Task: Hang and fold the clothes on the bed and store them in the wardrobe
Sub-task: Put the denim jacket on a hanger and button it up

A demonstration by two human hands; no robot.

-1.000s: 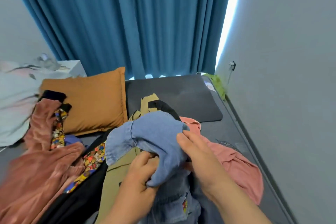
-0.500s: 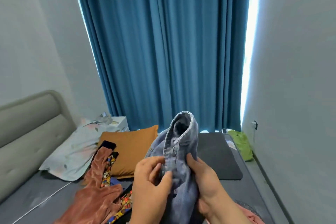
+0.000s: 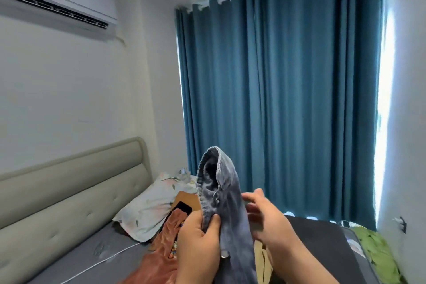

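Observation:
A blue denim garment (image 3: pixel 227 193) with metal buttons is held upright above the bed (image 3: pixel 69 263). My left hand (image 3: pixel 199 246) grips its buttoned edge, thumb pressed on the cloth. To the right of the denim, my right hand (image 3: pixel 268 221) is blurred, its fingers spread and apart from the cloth. A rust-coloured velvet garment (image 3: pixel 161 258) and a patterned piece lie on the bed below my left hand. A khaki garment (image 3: pixel 261 258) shows under my right wrist.
A padded beige headboard (image 3: pixel 69 193) stands at the left, with a floral pillow (image 3: pixel 149 210) and an orange cushion (image 3: pixel 186 200) against it. Teal curtains (image 3: pixel 276 99) hang behind. A green item (image 3: pixel 373 251) lies by the right wall. An air conditioner (image 3: pixel 55 4) sits high on the left.
The view has tilted up from the bed to the wall and curtains. The denim was lifted upright. My right hand let go of it and moved off to the right.

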